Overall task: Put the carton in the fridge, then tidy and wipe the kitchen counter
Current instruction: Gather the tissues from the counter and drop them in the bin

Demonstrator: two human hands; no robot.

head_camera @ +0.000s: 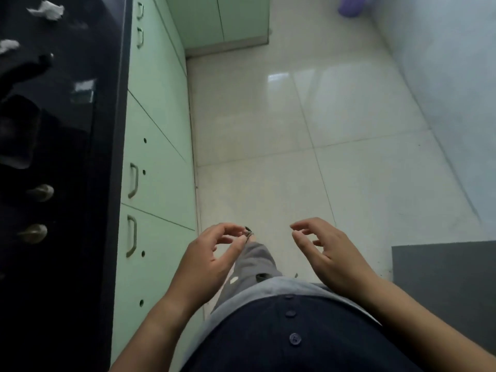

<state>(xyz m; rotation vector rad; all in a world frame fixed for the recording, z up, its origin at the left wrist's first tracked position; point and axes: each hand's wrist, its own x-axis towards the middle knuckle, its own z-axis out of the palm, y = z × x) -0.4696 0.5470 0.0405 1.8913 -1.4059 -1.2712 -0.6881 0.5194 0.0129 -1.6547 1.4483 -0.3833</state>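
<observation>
The dark glossy kitchen counter runs down the left edge of the head view. Two crumpled white papers lie on it at the far end, one near the top and another below it. My left hand and my right hand hang in front of my body over the floor, fingers loosely curled, holding nothing. Both are apart from the counter. No carton or fridge shows in this view.
Pale green cabinet doors with metal handles stand under the counter. A glossy tiled floor stretches ahead. A grey mat lies at the lower right, a purple container at the top right. Two stove knobs show on the counter.
</observation>
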